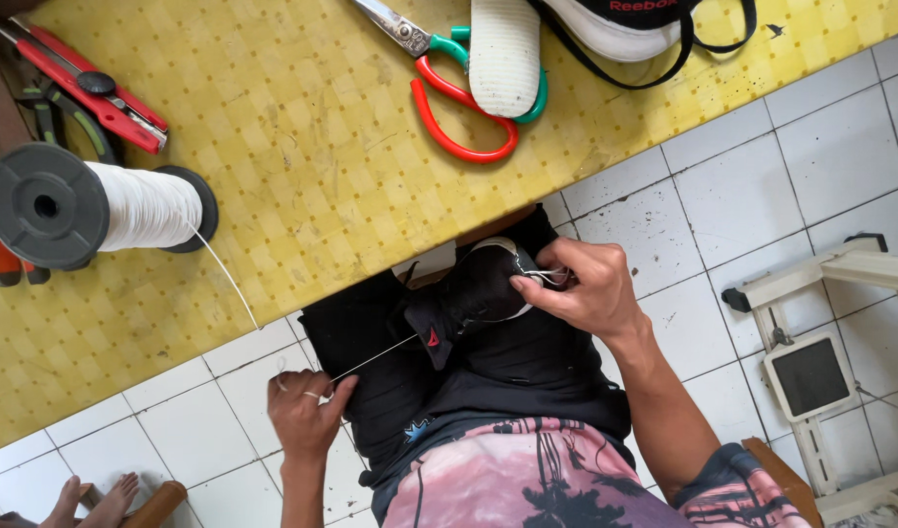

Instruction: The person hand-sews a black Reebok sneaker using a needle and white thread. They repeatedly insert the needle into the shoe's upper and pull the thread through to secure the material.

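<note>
Black shoe (478, 288) on the lap, just below the bench (302, 196) edge, sole turned toward the bench. Right hand (586, 288) on the shoe, fingers (532, 284) together, pinching a thin metal needle at the sole rim. Left hand (307, 411) lower down, fingers closed around the white thread (375, 360), pulled tight from the shoe. Spool (107, 207) lying on the bench, well apart, its loose end hanging over the edge. Scissors (449, 98) and a second shoe (566, 29) further away on the bench.

To do this stitch well, probably best to keep the thread taut and straight, hold the shoe firm against the lap, and pull evenly so no loop stays slack at the sole.
</note>
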